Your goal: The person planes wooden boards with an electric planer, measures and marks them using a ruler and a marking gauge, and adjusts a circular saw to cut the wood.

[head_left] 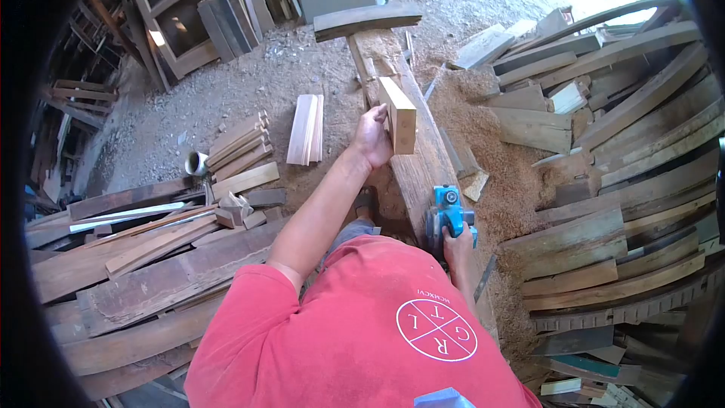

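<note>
My left hand (373,136) is closed around the side of a pale wooden block (399,117), which is held over a long, narrow wooden bench plank (419,170). My right hand (458,249) grips the handle of a blue power planer (451,219) at the right edge of the plank, close to my body. The planer and the block are apart. The planer's underside is hidden.
A dark crosspiece (368,21) lies across the plank's far end. Thin boards (305,130) lie on the ground to the left. Stacked timber (151,279) fills the lower left, and curved pieces (627,166) fill the right. Sawdust (502,174) lies beside the plank.
</note>
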Motion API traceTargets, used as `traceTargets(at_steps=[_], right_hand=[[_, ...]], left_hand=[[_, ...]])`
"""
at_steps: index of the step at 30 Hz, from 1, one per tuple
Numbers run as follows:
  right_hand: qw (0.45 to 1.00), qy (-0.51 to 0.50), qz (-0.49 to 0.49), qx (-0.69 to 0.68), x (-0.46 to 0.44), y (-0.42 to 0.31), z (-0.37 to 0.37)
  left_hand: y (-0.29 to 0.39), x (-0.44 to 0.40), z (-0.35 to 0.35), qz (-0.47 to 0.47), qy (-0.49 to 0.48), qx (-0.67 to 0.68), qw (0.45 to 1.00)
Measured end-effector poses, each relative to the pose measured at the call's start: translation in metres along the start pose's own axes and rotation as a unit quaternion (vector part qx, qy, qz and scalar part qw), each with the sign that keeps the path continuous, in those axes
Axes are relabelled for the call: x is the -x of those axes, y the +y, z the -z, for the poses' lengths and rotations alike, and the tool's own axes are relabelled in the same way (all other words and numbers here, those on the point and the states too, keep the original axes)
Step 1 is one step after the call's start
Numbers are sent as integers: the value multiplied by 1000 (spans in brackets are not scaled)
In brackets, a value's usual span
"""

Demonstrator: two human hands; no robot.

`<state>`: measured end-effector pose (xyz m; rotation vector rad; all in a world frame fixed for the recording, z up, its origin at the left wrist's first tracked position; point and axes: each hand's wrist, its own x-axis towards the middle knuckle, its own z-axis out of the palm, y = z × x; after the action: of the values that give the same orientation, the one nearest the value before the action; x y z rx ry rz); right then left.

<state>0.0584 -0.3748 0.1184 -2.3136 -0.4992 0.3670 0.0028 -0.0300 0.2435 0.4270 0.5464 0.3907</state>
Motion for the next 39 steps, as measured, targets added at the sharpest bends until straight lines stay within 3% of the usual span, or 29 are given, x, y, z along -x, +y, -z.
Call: traceTargets(at_steps=[3,4,5,7,9,10,12,13,15,16,18,20,22,26,29,39], right_hand=[[1000,14,7,24,2,-1,0],[1000,13,8,23,3,-3,2],[999,-14,-37,27,2,-8,4],[995,-39,-82,31,0,-22,16],[981,85,86,153,2,-48,32],[981,83,83,155,-1,-60,42],[994,-23,99,-40,-21,-91,63],[994,-21,99,-39,-26,-111,76],[960,-42,268,-77,-33,-156,95],[960,-42,267,-78,-35,-175,99],[924,-23,381,-28,-39,-203,101],[919,8,393,-15,-50,-200,84],[912,35,409,-1,-54,-199,76],[916,72,394,-29,-54,-200,67],[920,98,377,-45,-54,-200,65],[925,128,353,-55,-55,-189,62]], left_hand=[[-12,-17,27,-10,8,-8,1000],[-19,-25,49,-2,-2,60,998],[-19,-28,61,4,-14,127,992],[-12,2,39,24,-20,121,992],[-2,32,2,64,106,18,992],[1,37,1,91,91,0,992],[-1,25,7,100,90,-19,991],[-2,19,7,107,87,-39,990],[-4,15,1,96,97,-67,988],[-6,14,-1,87,109,-94,986],[-7,10,-1,85,98,-98,987],[-8,9,-7,83,85,-101,988],[-3,17,-22,32,86,23,996],[1,29,-47,55,25,72,996],[-2,31,-62,34,63,14,997],[-15,15,-51,20,58,-21,998]])
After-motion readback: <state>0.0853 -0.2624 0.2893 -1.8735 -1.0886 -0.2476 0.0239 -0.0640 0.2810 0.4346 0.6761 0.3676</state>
